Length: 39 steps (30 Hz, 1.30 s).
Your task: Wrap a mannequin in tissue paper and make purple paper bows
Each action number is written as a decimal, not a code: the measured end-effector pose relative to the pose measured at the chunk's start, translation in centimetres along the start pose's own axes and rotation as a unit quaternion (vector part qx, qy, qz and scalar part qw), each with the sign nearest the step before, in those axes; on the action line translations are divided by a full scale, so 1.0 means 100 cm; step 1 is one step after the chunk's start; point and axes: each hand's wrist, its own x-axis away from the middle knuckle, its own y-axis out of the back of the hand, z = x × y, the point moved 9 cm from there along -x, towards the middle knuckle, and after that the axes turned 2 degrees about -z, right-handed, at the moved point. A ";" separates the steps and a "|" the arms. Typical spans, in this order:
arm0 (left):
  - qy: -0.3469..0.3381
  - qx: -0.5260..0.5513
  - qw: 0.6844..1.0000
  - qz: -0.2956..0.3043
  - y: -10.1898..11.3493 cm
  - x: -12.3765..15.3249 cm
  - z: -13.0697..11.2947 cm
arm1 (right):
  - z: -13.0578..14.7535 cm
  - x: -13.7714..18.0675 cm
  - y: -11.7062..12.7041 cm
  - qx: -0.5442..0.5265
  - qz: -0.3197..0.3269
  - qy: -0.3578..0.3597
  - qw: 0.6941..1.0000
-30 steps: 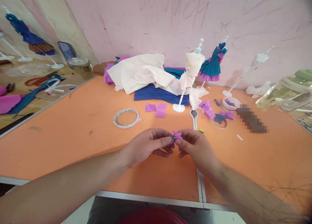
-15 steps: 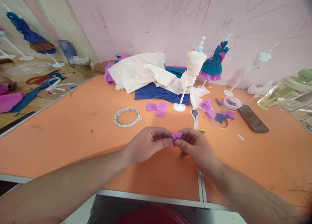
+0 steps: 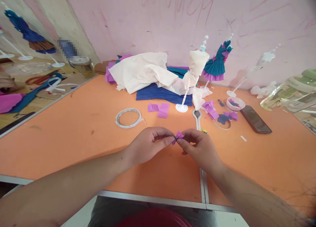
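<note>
— Orange tabletop (image 3: 74,134) under a pink scribbled wall (image 3: 148,19). At nine o'clock?

— Mirror panel (image 3: 29,75) along the left edge, showing reflected scraps and a stand.

— Moving right from there?

— Ring of clear tape (image 3: 128,118) lying flat at about eleven o'clock from the hands. Behind it, crumpled cream paper (image 3: 143,72) over a blue sheet (image 3: 158,94). Two purple paper squares (image 3: 159,109) just beside the round foot of a white mannequin stand (image 3: 192,76).

— And the hands?

— Left hand (image 3: 145,148) low in the middle, thumb and forefinger pinched shut on a small purple paper bow (image 3: 178,136); other fingers curled under. Right hand (image 3: 201,149) directly opposite, at three o'clock of the bow, fingertips closed on its other side. Bow held just above the tabletop, between both hands, close to the seam in the surface.

— Farther right?

— Teal and purple paper dress (image 3: 217,65) on a second stand at one o'clock, against the wall. Loose purple scraps (image 3: 211,109) and a small white dish (image 3: 235,103) near it. Dark phone (image 3: 255,119) flat at two o'clock, well apart from the hands. Clear plastic container (image 3: 288,93) at the far right edge.
</note>
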 end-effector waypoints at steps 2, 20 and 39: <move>-0.003 0.023 1.000 0.005 0.000 -0.002 0.002 | 0.001 0.001 0.001 0.018 -0.008 0.005 1.000; 0.047 0.034 0.997 0.051 -0.007 -0.006 0.019 | 0.011 0.002 -0.003 0.116 0.040 0.090 0.988; 0.115 0.270 0.955 0.027 -0.001 -0.015 0.047 | -0.019 -0.053 0.126 0.442 -0.166 0.099 0.876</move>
